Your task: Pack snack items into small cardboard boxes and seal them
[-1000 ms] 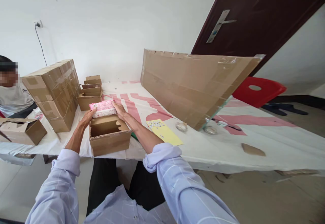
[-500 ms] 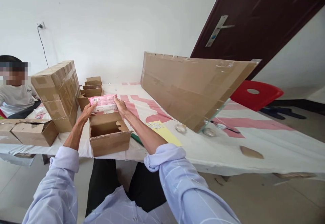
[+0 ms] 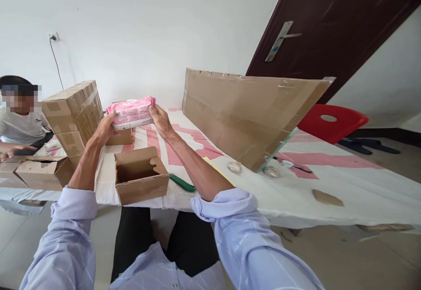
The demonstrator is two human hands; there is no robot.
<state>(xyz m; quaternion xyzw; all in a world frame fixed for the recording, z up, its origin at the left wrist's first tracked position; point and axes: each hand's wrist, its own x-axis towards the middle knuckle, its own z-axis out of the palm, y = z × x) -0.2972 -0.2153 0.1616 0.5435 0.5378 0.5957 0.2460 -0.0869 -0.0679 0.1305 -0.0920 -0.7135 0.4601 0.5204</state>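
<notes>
the left hand (image 3: 104, 128) and the right hand (image 3: 160, 119) each grip one end of a pink and white packet (image 3: 131, 113), fingers closed on it, holding it raised above the worktop (image 3: 286, 195), beyond an open cardboard box (image 3: 142, 189) that stands near the worktop's front edge. to the left of that box rise stacked taped cartons (image 3: 70, 114), with a person in a white shirt (image 3: 21, 125) farther left, while a green object (image 3: 182, 184) lies just beside the box's right side. a large cardboard sheet (image 3: 243, 114) stands tilted on the right, two tape rolls near its lower corner.
</notes>
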